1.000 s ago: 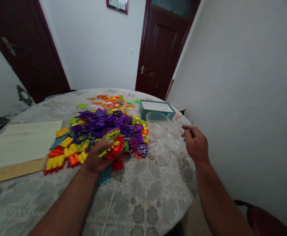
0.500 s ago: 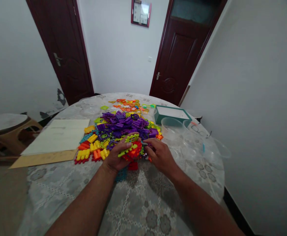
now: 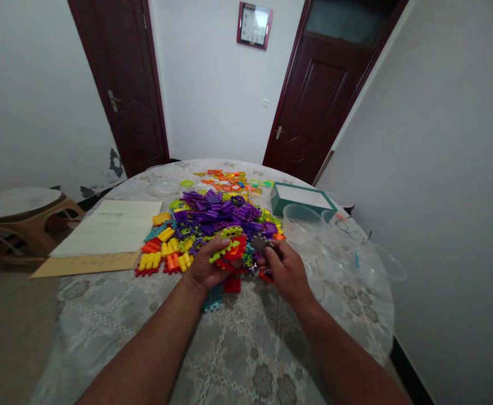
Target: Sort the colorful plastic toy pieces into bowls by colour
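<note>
A heap of plastic interlocking blocks [image 3: 213, 216], mostly purple with yellow, orange, green and red ones, covers the middle of a round table [image 3: 238, 349]. My left hand [image 3: 206, 264] is closed around a cluster of joined red, green and orange blocks [image 3: 232, 249] at the heap's near edge. Just right of it, my right hand [image 3: 282, 267] pinches a small dark block [image 3: 260, 243] between thumb and fingers, close to the cluster.
Clear plastic cups and bowls [image 3: 301, 219] stand right of the heap, with a teal box [image 3: 303, 198] behind them. A white board on cardboard [image 3: 107, 228] lies at the left. A stool [image 3: 22, 211] stands beside the table; two dark doors [image 3: 132, 90] are behind.
My right hand came from the clear cups at the right to the heap and picked up a small dark block. My left hand kept hold of the cluster. The view swung left.
</note>
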Demonstrator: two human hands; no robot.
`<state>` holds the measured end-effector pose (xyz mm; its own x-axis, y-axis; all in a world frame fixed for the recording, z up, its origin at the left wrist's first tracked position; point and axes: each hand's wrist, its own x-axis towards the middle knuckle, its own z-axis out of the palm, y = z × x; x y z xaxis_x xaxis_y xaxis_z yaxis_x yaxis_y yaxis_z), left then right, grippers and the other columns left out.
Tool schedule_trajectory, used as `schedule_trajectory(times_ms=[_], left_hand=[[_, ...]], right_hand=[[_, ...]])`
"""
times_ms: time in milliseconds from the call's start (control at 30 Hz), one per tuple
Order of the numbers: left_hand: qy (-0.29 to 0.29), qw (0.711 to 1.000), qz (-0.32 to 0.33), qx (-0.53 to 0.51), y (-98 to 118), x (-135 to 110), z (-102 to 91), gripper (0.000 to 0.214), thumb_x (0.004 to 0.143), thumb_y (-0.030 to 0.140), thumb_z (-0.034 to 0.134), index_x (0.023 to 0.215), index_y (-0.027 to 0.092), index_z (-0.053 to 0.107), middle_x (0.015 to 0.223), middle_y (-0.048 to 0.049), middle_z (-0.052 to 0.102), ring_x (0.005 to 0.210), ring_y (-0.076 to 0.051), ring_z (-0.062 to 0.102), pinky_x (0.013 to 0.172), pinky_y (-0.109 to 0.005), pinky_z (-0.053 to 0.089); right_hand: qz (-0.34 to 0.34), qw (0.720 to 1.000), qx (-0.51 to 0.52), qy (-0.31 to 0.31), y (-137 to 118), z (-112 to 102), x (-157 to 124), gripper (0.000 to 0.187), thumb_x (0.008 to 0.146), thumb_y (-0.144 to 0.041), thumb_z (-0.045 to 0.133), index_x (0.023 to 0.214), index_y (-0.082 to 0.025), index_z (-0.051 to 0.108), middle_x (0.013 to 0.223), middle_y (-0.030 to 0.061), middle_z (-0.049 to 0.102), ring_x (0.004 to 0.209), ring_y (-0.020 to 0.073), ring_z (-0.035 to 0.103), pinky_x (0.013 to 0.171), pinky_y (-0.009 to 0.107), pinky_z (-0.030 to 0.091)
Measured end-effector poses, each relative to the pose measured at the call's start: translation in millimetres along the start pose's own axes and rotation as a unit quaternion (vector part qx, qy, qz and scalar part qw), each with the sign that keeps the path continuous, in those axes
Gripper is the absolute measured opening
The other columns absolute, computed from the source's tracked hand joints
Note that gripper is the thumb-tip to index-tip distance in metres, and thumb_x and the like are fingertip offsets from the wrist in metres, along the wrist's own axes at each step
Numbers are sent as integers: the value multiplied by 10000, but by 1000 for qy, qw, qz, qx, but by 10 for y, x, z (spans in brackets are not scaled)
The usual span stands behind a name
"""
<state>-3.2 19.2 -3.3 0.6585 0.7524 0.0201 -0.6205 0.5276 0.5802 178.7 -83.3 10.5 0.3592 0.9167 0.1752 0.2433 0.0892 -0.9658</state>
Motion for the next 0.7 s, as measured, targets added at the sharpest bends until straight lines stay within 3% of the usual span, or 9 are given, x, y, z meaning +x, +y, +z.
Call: schedule_trajectory(times_ms=[167,300,467,600,700], left_hand=[[11,1000,3,-2,12,-8,3,433,796,162,784,1220,140,700,1035,-123,770,791,-200,744,599,-266,603],[20,1000,2,0,17,-16,9,448,784,160,795,1221,148,700,1021,-111,770,800,-206,750,639,-295,634],[10,1000,-1,0,21,-12,3,429,766,152,805,1185,148,713,1048,-109,776,796,-205,750,631,-296,638],[10,1000,6,-9,20,-3,-14,404,763,140,805,1159,145,723,1047,-111,781,788,-190,744,628,-273,630],[14,1000,6,-6,18,-2,-20,404,763,141,807,1157,158,723,1053,-108,783,800,-193,747,645,-274,631]], right_hand=[[19,999,37,13,-137,-147,15,469,925,-536,676,1238,-193,606,712,-19,710,564,177,690,562,296,594],[-37,994,-98,-39,-348,-451,194,382,956,-464,651,1231,-199,672,763,2,730,627,181,720,595,293,604],[-87,963,-255,-14,-524,-755,978,271,970,-314,608,1187,-195,719,778,15,756,628,163,723,606,255,588],[-51,943,-327,43,-478,-751,1747,259,956,-205,593,1173,-166,729,785,32,770,617,153,726,618,238,582],[-54,937,-340,60,-434,-669,2149,293,955,-198,601,1219,-154,720,854,62,789,706,167,754,704,262,609]])
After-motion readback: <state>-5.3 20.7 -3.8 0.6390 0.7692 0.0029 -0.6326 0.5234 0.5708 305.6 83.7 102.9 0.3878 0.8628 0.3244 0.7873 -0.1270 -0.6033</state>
